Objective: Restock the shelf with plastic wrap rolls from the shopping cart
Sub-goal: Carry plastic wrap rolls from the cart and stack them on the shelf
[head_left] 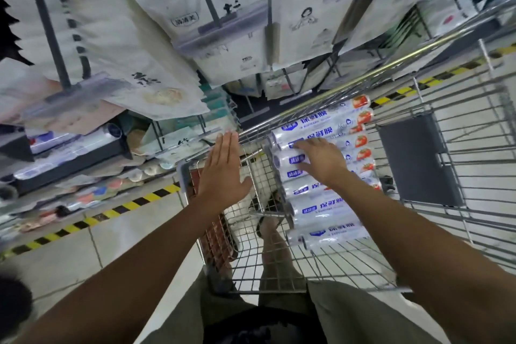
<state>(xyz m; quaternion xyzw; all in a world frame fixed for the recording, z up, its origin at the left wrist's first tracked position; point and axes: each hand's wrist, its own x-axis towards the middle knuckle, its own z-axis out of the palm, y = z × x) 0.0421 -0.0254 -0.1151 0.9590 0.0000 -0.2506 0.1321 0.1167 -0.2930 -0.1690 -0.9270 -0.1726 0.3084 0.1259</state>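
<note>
Several plastic wrap rolls (329, 204) with blue print and red tomato ends lie side by side in the wire shopping cart (446, 220). My right hand (321, 159) lies on top of the middle rolls, its fingers curling over one roll (287, 160) near that roll's left end. My left hand (223, 167) hovers flat with straight fingers above the cart's left rim and holds nothing. The shelf (69, 153) at the left holds a few similar rolls in clear wrap.
White packaged goods (223, 8) hang from hooks overhead, close above the cart. A yellow-black hazard stripe (117, 212) runs along the floor at the shelf foot. A dark flap (418, 159) stands in the cart's far end. My legs show through the cart's mesh.
</note>
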